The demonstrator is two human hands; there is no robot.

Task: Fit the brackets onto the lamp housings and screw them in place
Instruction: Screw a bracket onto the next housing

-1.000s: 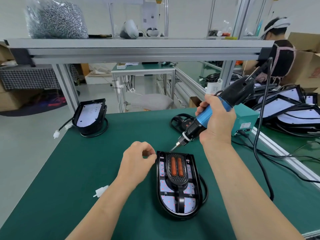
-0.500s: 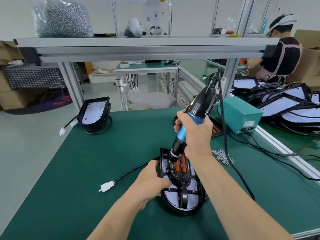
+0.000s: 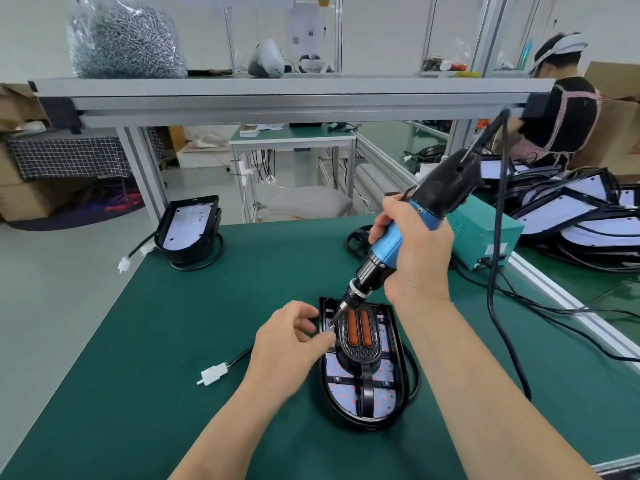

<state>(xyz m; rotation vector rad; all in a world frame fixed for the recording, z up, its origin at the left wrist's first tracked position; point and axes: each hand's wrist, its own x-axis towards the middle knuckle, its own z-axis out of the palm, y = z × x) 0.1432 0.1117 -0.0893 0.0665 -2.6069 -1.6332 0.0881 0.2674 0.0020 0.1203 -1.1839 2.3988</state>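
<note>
Green-matted table [image 3: 173, 341]: black D-shaped lamp housing [image 3: 346, 400] lies flat near centre, black bracket with two orange strips [image 3: 358, 341] seated in it. Right-hand grip [image 3: 419, 258] clamped round blue-and-black electric screwdriver [image 3: 388, 247], bit tip at housing's far-left corner. Left-hand grip [image 3: 287, 344] curled beside the tip; can't tell if pinching anything.

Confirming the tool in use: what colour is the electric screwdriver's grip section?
Blue; the electric screwdriver is black above it. Head view.
</note>
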